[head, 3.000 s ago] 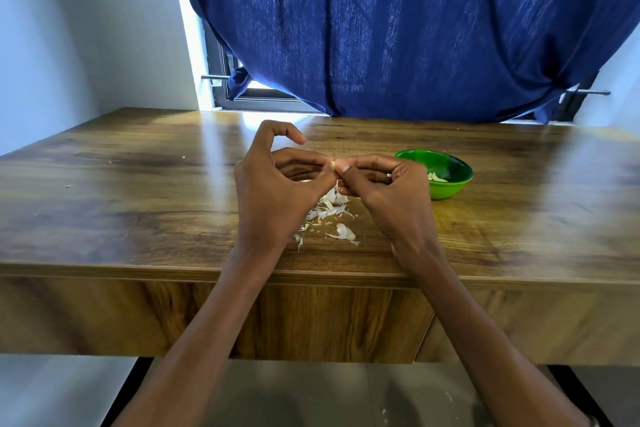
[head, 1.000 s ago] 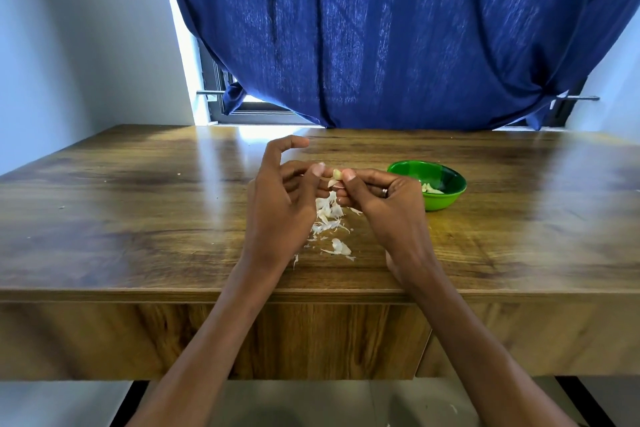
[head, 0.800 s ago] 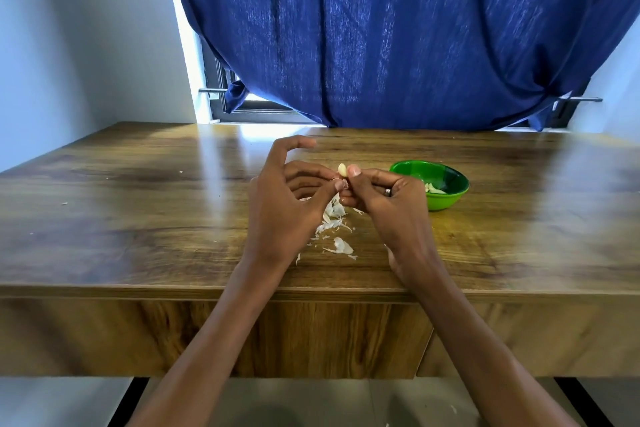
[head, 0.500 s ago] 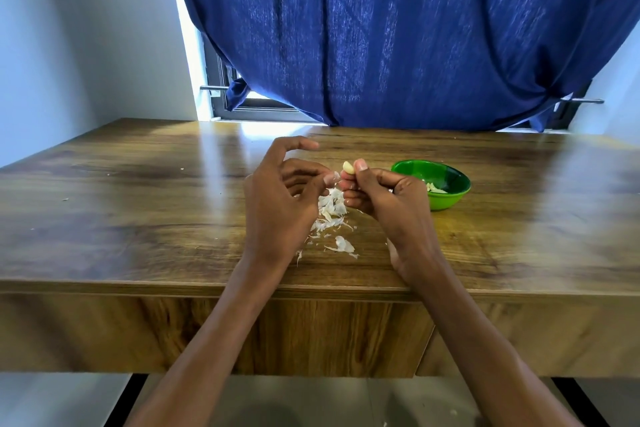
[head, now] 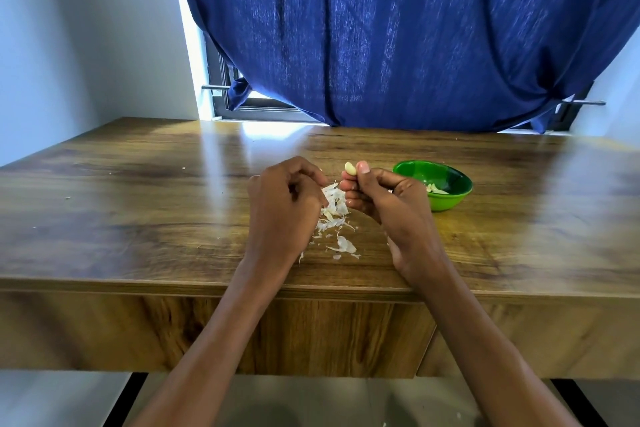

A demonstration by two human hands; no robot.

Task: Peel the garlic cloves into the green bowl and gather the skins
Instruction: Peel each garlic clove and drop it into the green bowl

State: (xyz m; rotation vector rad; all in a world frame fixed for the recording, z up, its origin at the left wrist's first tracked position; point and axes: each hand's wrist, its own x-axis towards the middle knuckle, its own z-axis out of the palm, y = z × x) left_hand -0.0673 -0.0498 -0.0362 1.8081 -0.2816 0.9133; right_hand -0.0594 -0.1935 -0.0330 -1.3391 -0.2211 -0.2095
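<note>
**Head view: peeled clove pinched in the right hand, left hand curled over the skins**

The right thumb tip [head: 362,168] and the fingertips behind it pinch a pale, bare garlic clove [head: 350,168], which stands up just above the knuckles. The other fingers of the right hand [head: 388,199] are folded in toward the palm, their tips showing at the hand's left side, and a ring glints on one of them. The wrist sits near the table's front edge, with the forearm running back and down to the lower right of the frame.

The left hand [head: 282,208] is seen from its back, fingers curled inward and downward. Whether they grip a scrap of skin cannot be told, since the fingertips are hidden behind the hand. Its forearm crosses the front edge and runs to the lower left.

Between and below the two hands lies a loose pile of white garlic skins [head: 334,210], with a few stray flakes nearer the front edge. The green bowl [head: 453,199] sits on the wooden table [head: 138,218] just right of the right hand, with a few pale cloves inside. A blue curtain [head: 398,35] hangs behind the table.
</note>
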